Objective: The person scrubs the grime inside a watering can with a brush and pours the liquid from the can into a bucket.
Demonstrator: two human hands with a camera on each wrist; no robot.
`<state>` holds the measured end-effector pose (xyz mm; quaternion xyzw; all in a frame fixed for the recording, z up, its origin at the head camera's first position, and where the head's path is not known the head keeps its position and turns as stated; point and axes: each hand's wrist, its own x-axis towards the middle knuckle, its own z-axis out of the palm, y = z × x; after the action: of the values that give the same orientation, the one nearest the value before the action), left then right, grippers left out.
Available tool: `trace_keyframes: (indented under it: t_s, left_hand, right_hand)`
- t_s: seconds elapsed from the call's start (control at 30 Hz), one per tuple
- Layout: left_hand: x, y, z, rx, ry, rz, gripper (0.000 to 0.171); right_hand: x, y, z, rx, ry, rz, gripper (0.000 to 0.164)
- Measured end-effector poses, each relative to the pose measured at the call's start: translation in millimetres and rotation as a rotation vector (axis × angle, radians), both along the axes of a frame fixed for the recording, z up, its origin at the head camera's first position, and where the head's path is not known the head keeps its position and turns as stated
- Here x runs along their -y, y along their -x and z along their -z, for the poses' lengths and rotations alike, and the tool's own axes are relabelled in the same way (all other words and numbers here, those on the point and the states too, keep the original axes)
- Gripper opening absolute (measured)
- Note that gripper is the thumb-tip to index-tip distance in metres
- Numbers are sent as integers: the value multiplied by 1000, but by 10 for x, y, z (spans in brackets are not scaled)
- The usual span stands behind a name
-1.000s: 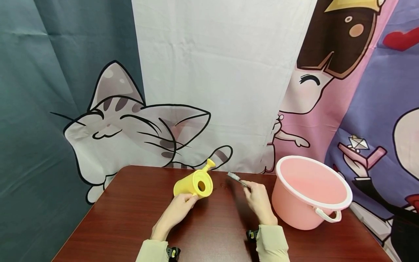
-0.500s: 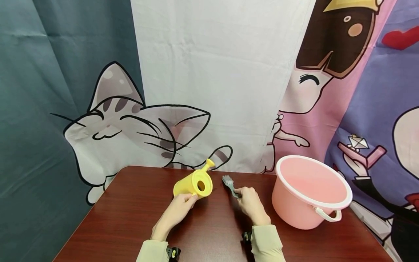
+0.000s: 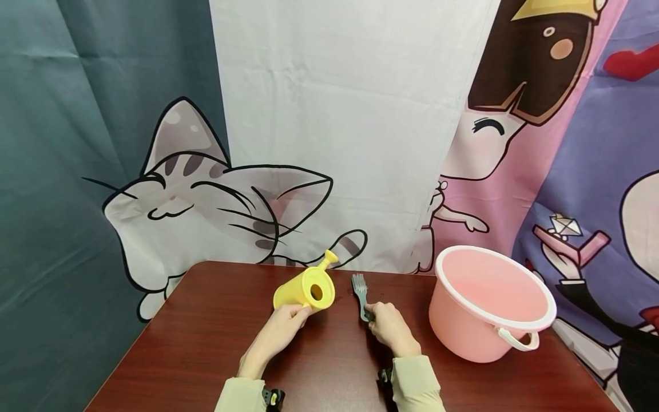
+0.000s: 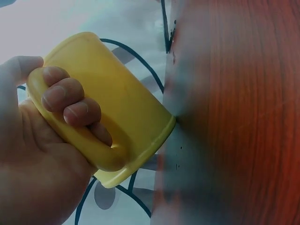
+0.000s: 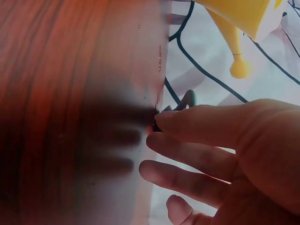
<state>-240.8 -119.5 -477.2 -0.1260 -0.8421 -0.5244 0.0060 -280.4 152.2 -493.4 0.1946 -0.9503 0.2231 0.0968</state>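
My left hand (image 4: 47, 117) grips a yellow watering can (image 4: 108, 93) by its handle, fingers curled through the loop. The can is tilted, its round opening facing me and its spout pointing up and away in the head view. To its right, my right hand (image 3: 390, 327) pinches the end of a small grey garden fork (image 3: 360, 293) between thumb and forefinger. The fork's tines point toward the far table edge, low over the tabletop. In the right wrist view the other fingers are spread loosely, and the thumb and hand hide most of the fork.
A pink bucket (image 3: 445, 315) with a white rim and handle stands at the right of the dark red wooden table (image 3: 195, 332). Behind the table's far edge hangs a printed cartoon curtain (image 3: 329, 114). Small water drops dot the tabletop.
My right hand has drawn back toward me and slightly left, and the garden fork has turned from edge-on to flat with its tines pointing away. The left hand and watering can stay still.
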Motion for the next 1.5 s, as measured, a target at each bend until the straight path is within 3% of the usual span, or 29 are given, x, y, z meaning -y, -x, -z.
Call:
trace_keyframes:
  t_s: [0.17,0.33,0.57,0.67,0.77,0.93,1.07,1.3,1.5]
  left_hand:
    - [2,-2,14,-8,-4,4,43]
    - [6,-9,18,-12,-12,12,43]
    - [34,-6,6,4,-17,-19,44]
    - [38,10,-1,-6,-22,-26,44]
    - [30,27,1,-6,-23,-25,44]
    - [9,47,16,-21,-30,-55,45]
    - [9,49,27,-42,-45,-86,45]
    - [52,50,58,-74,-70,-120,45]
    - [105,25,139,-90,-86,-202,46]
  right_hand:
    - [-24,-20,12,9,-14,-13,38]
    - [-50,-38,-2,-10,-14,-48,21]
    - [-29,-29,-89,-12,8,-68,16]
    - [-21,-48,-222,-10,29,-44,10]
    - [-49,-103,-401,-22,70,-13,23]
    - [-204,-251,-735,-115,142,38,28]
    - [-384,-366,-948,-191,180,77,28]
    - [-747,-569,-1304,-228,249,148,28]
    - [-1183,-717,-1545,-349,187,209,27]
